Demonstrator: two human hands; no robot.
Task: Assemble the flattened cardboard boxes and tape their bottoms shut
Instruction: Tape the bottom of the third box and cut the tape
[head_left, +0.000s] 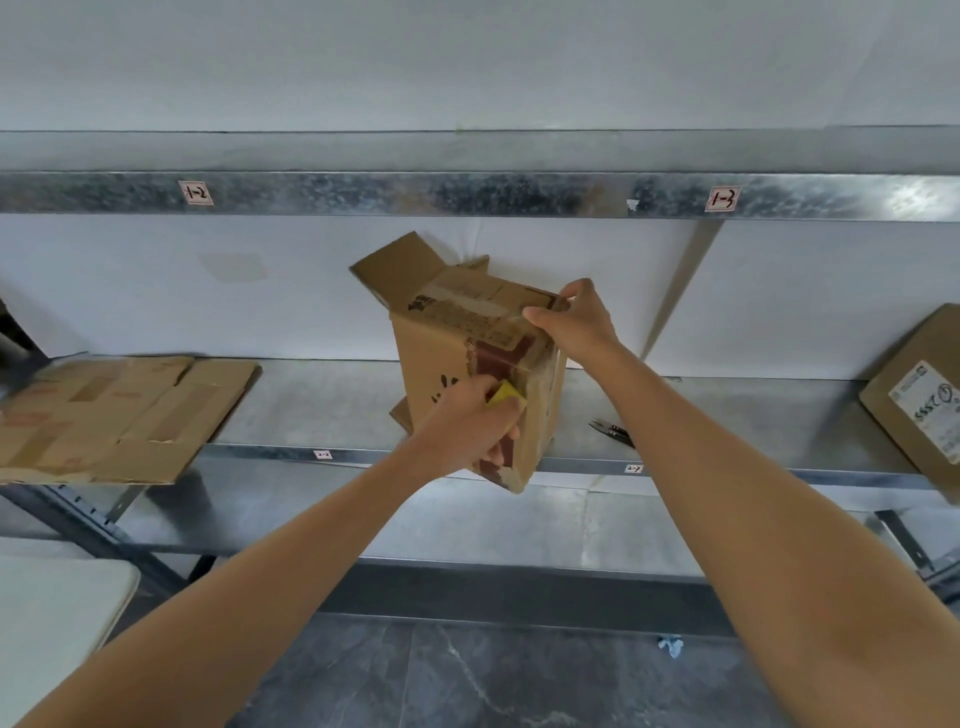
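A stockroom or small warehouse: galvanised steel shelving (467, 195) against a plain wall (311, 291), handwritten bay labels "1-2" (196, 193) and "1-3" (722, 199), flattened cardboard (119, 415) at the shelf's left end, a labelled parcel (914, 400) at its right.

Both arms outstretched, left grip (467, 423) curled low, right grip (576, 322) pinched higher.

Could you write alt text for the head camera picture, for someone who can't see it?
Two bare arms hold an opened-up cardboard box, tilted, at a metal shelf: the right-hand grip pinches its top corner, the left-hand grip presses a small yellow object against its side. Flattened cardboard lies on the shelf to the left.
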